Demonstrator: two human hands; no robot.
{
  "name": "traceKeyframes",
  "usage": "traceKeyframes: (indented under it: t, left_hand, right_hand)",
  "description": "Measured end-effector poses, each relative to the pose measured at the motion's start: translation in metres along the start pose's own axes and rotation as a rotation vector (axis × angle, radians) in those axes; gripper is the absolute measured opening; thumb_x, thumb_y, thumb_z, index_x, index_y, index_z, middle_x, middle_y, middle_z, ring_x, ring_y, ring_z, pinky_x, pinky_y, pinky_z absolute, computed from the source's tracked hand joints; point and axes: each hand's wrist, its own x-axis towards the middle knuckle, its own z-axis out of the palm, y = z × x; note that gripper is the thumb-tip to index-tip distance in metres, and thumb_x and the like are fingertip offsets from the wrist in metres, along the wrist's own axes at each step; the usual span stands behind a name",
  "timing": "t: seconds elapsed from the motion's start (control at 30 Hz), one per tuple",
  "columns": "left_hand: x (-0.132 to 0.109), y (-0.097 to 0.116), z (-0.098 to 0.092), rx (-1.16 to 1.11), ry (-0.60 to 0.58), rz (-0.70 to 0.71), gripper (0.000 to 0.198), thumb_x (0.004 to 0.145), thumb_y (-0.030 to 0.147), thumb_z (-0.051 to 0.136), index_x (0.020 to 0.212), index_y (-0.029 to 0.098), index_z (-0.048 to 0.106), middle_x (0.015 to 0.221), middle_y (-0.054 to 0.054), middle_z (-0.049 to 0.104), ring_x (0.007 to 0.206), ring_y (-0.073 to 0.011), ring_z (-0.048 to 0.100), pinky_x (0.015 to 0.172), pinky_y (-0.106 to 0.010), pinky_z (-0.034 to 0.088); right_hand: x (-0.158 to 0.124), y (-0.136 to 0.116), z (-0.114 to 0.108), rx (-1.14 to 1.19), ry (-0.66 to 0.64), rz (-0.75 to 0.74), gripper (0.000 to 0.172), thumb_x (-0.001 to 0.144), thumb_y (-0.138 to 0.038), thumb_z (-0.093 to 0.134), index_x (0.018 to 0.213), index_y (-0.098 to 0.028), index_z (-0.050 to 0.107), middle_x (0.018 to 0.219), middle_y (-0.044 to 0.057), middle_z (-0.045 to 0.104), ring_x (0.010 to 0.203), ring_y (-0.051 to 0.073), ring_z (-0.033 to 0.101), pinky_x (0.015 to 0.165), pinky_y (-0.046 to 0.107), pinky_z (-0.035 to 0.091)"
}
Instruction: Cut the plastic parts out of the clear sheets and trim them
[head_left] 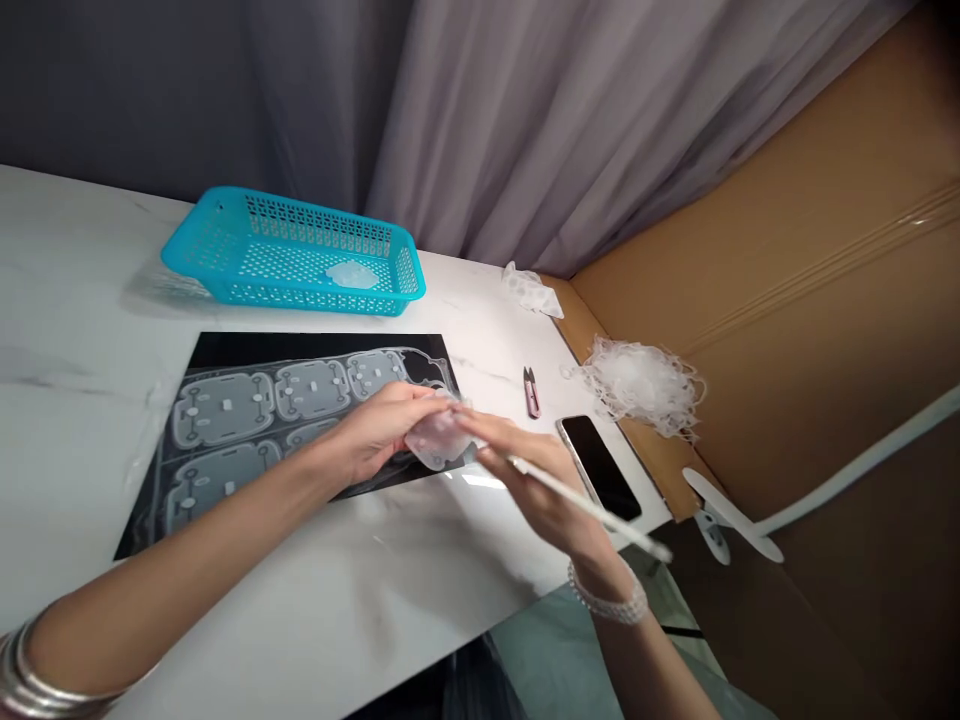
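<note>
My left hand [382, 428] pinches a translucent, rounded silicone-like piece [437, 442] above the front right part of a black mat. My right hand [536, 475] has its fingertips at the upper right edge of that piece. A slim white stick [592, 507] lies in the same hand, its far end pointing down and right past the wrist. On the black mat [247, 347] rests a clear moulded sheet [223, 408] with several rounded, rectangular shapes in rows. My left forearm and hand cover part of the sheet.
A blue perforated basket [300, 298] at the back holds a translucent piece [352, 274]. To the right are thread snips [532, 392], a phone [600, 466], a heap of clear stringy scraps [645, 385] and a crumpled white wrapper [532, 291]. Cardboard [780, 260] walls the right side.
</note>
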Motion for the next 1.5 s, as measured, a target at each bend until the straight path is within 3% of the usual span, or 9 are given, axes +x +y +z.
traceKeyframes:
  t: [0.13,0.3,0.43,0.57,0.7,0.87,1.03,1.2,1.5]
  left_hand:
    - [-0.002,-0.008,-0.008,0.081,0.021,0.058,0.021,0.081,0.03,0.071,0.089,0.012,0.078,0.085,-0.01,0.075,0.072,-0.015,0.067,0.064,-0.023,0.047]
    - [-0.003,-0.012,-0.01,0.167,0.029,0.148,0.021,0.08,0.031,0.073,0.092,0.014,0.079,0.085,-0.008,0.076,0.072,-0.0175,0.068,0.061,-0.025,0.047]
    - [-0.006,-0.014,-0.004,0.22,0.162,0.226,0.026,0.08,0.034,0.074,0.098,0.016,0.08,0.088,-0.007,0.078,0.083,-0.0209,0.071,0.074,-0.028,0.053]
    - [-0.014,-0.008,-0.004,0.062,0.324,0.353,0.034,0.077,0.038,0.078,0.102,0.015,0.078,0.094,-0.008,0.078,0.09,-0.022,0.071,0.08,-0.029,0.054]
    - [-0.025,0.004,-0.016,-0.177,0.32,0.33,0.027,0.083,0.027,0.072,0.107,0.015,0.076,0.097,-0.008,0.077,0.089,-0.0182,0.071,0.076,-0.025,0.055]
    - [-0.034,0.012,-0.025,-0.335,0.207,0.218,0.028,0.09,0.023,0.057,0.111,0.011,0.073,0.101,-0.012,0.076,0.089,-0.0206,0.072,0.075,-0.028,0.057]
    - [-0.037,0.015,-0.024,-0.383,0.153,0.162,0.03,0.092,0.024,0.052,0.11,0.011,0.073,0.105,-0.012,0.076,0.088,-0.0218,0.071,0.074,-0.03,0.058]
    - [-0.041,0.016,-0.025,-0.375,0.11,0.158,0.028,0.091,0.026,0.053,0.105,0.012,0.073,0.103,-0.011,0.075,0.086,-0.021,0.069,0.071,-0.03,0.058]
    - [-0.042,0.017,-0.027,-0.415,0.157,0.105,0.028,0.091,0.03,0.053,0.109,0.012,0.065,0.112,-0.016,0.072,0.09,-0.0243,0.072,0.08,-0.038,0.059]
  right_hand:
    - [0.01,0.025,-0.008,0.091,0.351,0.235,0.031,0.102,-0.045,0.043,0.098,-0.022,0.063,0.085,0.006,0.078,0.083,0.022,0.075,0.081,0.041,0.057]
    - [0.031,0.043,0.01,0.187,0.193,0.368,0.038,0.087,-0.036,0.065,0.067,-0.024,0.035,0.059,-0.006,0.05,0.061,0.013,0.056,0.059,0.026,0.042]
    - [0.039,0.051,0.019,0.117,0.29,0.26,0.041,0.079,-0.028,0.066,0.065,-0.024,0.028,0.058,-0.008,0.032,0.055,0.01,0.043,0.056,0.024,0.034]
    - [0.041,0.072,0.003,-0.186,0.388,0.224,0.034,0.081,-0.032,0.062,0.064,-0.024,0.033,0.059,-0.005,0.044,0.063,0.015,0.054,0.06,0.026,0.038]
    - [0.041,0.087,-0.017,-0.244,0.324,0.246,0.037,0.079,-0.039,0.068,0.068,-0.025,0.035,0.066,-0.001,0.06,0.073,0.021,0.064,0.066,0.029,0.043]
    - [0.049,0.059,-0.012,-0.051,0.324,0.199,0.041,0.082,-0.044,0.07,0.074,-0.025,0.035,0.085,0.005,0.068,0.103,0.027,0.067,0.078,0.035,0.046]
    - [0.06,0.017,0.015,0.349,0.074,0.222,0.042,0.083,-0.035,0.071,0.071,-0.024,0.032,0.065,-0.006,0.048,0.072,0.014,0.058,0.064,0.027,0.039]
    - [0.066,0.015,0.028,0.506,0.012,0.239,0.045,0.079,-0.025,0.074,0.068,-0.024,0.03,0.059,-0.009,0.034,0.055,0.009,0.032,0.055,0.026,0.028]
    - [0.067,0.02,0.025,0.532,0.121,0.28,0.047,0.076,-0.023,0.076,0.066,-0.023,0.031,0.059,-0.009,0.038,0.059,0.01,0.046,0.061,0.026,0.041]
